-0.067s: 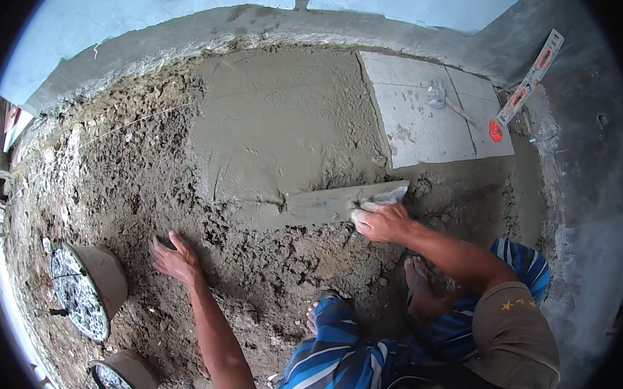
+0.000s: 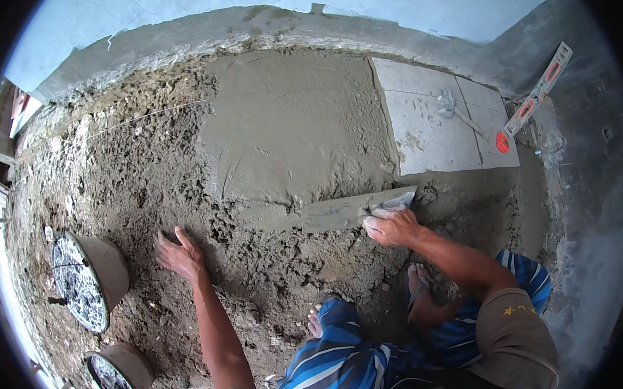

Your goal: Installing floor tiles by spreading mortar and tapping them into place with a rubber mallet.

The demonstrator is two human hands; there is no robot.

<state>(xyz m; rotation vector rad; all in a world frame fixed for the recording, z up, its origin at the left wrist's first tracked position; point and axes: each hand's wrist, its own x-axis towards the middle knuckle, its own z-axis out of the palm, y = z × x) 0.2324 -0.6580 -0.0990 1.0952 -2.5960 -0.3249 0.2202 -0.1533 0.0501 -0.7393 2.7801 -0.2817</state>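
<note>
My right hand point(image 2: 390, 225) is closed round the right end of a long, flat screed board point(image 2: 333, 211) smeared with grey mortar. The board lies along the near edge of a smooth bed of wet mortar point(image 2: 294, 128), its right tip just below the corner of the pale tiles point(image 2: 428, 128). Part of its grip is hidden under my fingers. To the left, my left hand point(image 2: 181, 256) holds nothing, fingers spread over the rough, crumbly mortar point(image 2: 153, 196); whether it touches the ground I cannot tell.
A mallet point(image 2: 448, 104) rests on the tiles. Beyond them, a spirit level point(image 2: 538, 87) leans near the right wall, with a red object point(image 2: 502, 142) at its lower end. Two buckets point(image 2: 107, 268) stand at the left. A taut string point(image 2: 131, 118) crosses the ground. My bare feet point(image 2: 314, 321) are close below.
The whole view has shifted slightly. The left end of the screed board has come a little toward me and to the right, along with my right hand. My left hand stays spread.
</note>
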